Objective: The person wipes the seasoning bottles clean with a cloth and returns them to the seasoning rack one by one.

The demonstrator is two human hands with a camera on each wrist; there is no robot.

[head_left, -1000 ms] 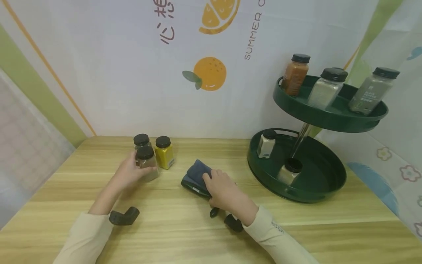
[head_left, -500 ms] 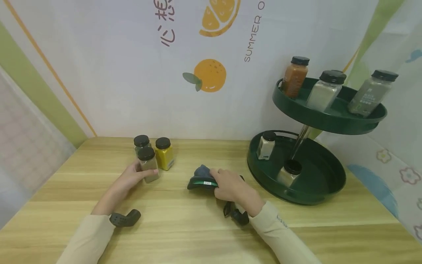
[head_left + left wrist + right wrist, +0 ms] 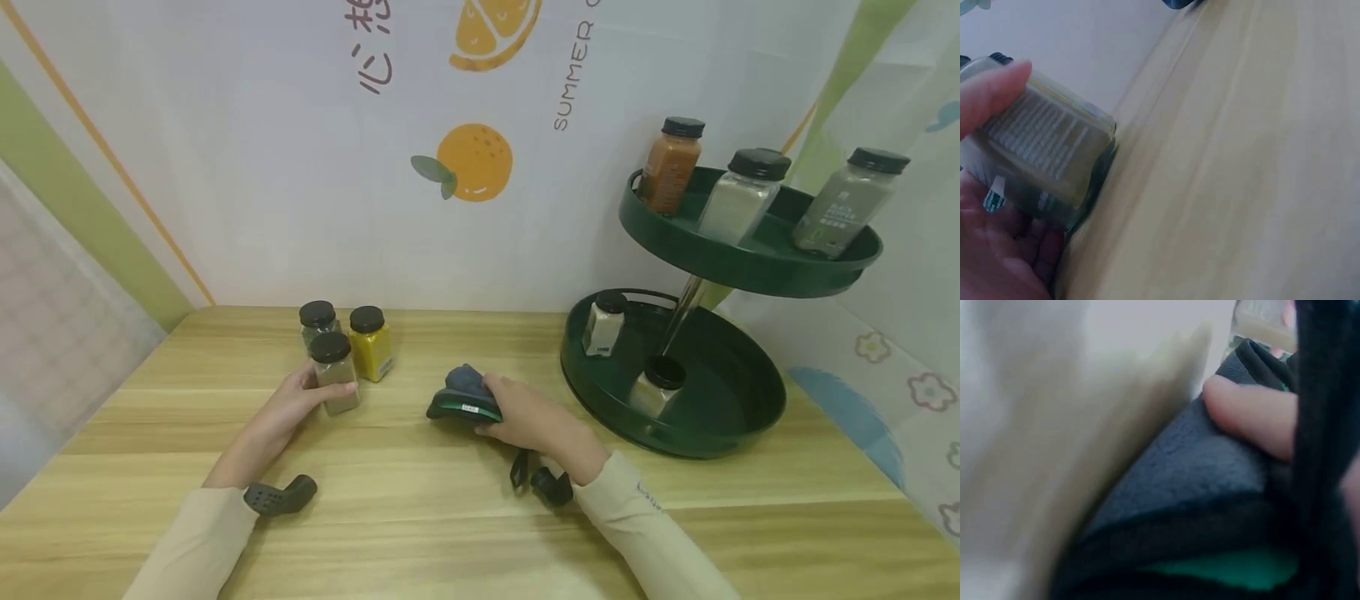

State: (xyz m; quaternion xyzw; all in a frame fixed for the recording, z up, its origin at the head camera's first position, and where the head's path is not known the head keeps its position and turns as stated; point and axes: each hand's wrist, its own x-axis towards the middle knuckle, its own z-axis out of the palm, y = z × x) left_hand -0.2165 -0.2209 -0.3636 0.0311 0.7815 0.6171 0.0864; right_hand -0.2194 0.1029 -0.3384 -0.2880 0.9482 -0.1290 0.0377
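My left hand (image 3: 283, 410) grips a square spice jar (image 3: 339, 371) with a black lid, thumb across its front. In the left wrist view, the jar's printed label (image 3: 1038, 134) shows beside the thumb. Two more jars stand close behind: a yellow one (image 3: 371, 346) and a dark-flecked one (image 3: 318, 317), partly hidden. My right hand (image 3: 528, 421) holds a folded blue-grey cloth (image 3: 467, 382) with dark edging, green trim and a small white tag. The right wrist view shows a finger or thumb pressing on the grey cloth (image 3: 1179, 462); the other fingers are mostly hidden.
On the right stands a two-tier dark green rack (image 3: 690, 446) with a metal post. Its upper tray (image 3: 738, 265) bears an orange-brown jar (image 3: 670, 175), a pale jar (image 3: 737, 204) and a grey pepper jar (image 3: 843, 208). Two small jars sit below. A printed curtain (image 3: 300, 183) hangs behind the table.
My right hand has shifted slightly right with the cloth, whose tagged, green-trimmed edge has turned toward the front. The left hand stays at the jar with little movement.
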